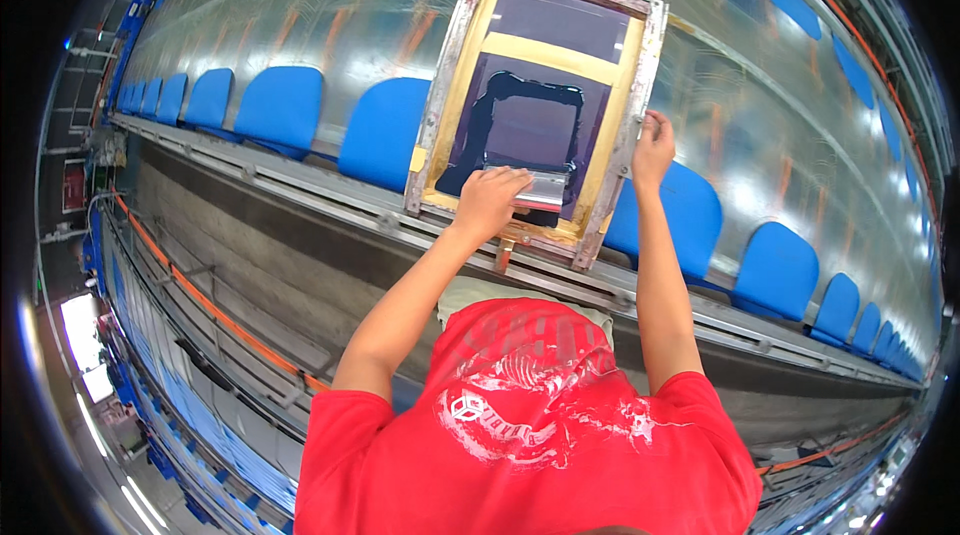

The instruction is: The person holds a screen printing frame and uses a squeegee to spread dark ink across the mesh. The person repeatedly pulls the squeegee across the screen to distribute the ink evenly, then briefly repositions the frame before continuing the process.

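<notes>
A wooden screen-printing frame (465, 10) with yellow tape and a purple mesh lies on the long table. Dark ink (485, 105) rings a rectangle on the mesh. My left hand (490, 197) is closed on a squeegee with a silver bar (545, 195), resting low on the mesh at the bottom of the ink ring. My right hand (652, 143) grips the frame's right side, fingers curled on its outer edge.
Rows of blue curved panels (280, 105) line the long, shiny work surface (760, 125) on both sides of the frame. A metal rail (250, 175) runs along its near edge. Orange piping (200, 295) and railings run below on the left.
</notes>
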{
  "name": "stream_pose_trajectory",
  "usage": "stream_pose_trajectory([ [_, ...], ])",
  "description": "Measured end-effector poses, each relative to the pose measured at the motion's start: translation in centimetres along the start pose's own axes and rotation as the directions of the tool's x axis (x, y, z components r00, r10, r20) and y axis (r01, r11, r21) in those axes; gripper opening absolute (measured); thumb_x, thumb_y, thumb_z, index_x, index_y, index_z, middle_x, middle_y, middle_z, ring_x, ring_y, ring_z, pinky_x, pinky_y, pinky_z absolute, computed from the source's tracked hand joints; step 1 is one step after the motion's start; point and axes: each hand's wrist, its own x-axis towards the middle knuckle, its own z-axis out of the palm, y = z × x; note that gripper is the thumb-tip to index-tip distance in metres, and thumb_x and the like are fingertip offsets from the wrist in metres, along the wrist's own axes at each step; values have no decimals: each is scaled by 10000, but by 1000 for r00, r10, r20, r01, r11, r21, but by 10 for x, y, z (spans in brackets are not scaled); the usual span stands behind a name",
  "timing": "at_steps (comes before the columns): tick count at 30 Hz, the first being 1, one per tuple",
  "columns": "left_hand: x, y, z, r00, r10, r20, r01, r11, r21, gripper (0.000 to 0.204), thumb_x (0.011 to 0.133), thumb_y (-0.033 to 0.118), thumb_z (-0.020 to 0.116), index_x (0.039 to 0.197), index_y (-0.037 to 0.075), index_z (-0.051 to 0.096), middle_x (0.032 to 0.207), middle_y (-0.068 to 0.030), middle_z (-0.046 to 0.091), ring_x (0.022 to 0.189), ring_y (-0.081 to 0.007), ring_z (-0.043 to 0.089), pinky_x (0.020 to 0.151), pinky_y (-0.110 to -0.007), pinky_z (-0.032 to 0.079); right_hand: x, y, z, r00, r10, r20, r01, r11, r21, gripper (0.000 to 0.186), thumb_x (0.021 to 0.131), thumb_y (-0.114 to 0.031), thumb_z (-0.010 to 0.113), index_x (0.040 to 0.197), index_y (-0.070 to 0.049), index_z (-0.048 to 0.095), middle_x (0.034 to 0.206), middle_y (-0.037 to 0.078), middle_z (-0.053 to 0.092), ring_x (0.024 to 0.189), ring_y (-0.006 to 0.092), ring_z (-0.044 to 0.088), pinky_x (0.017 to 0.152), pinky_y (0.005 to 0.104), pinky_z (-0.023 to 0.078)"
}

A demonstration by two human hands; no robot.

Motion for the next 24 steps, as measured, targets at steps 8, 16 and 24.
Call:
stream_pose_trajectory([
  [8,-44,-145,-50,1000,-27,-3,27,999,19,465,795,24,657,1241,150,689,1311,-33,675,1222,-258,619,1033,-443,445,-71,-73,131,974,204,97,-199,978,-56,195,1003,-213,583,1088,-69,684,668,101,599,596,187,523,598,381,429],
  [16,-97,-179,-64,996,49,73,-53,998,46,502,788,8,655,1263,168,674,1306,-32,674,1227,-280,614,1043,-462,451,-91,-61,164,972,221,81,-211,970,-121,204,1008,-214,575,1099,-61,677,728,148,646,642,263,596,663,412,459],
  [24,20,-218,-59,998,35,59,-34,999,-14,331,814,5,616,1073,160,755,1072,-40,750,992,-268,691,864,-435,523,-94,-56,167,943,316,103,-286,929,-233,201,1001,-211,580,1104,-72,681,748,173,669,694,336,645,704,442,478],
])
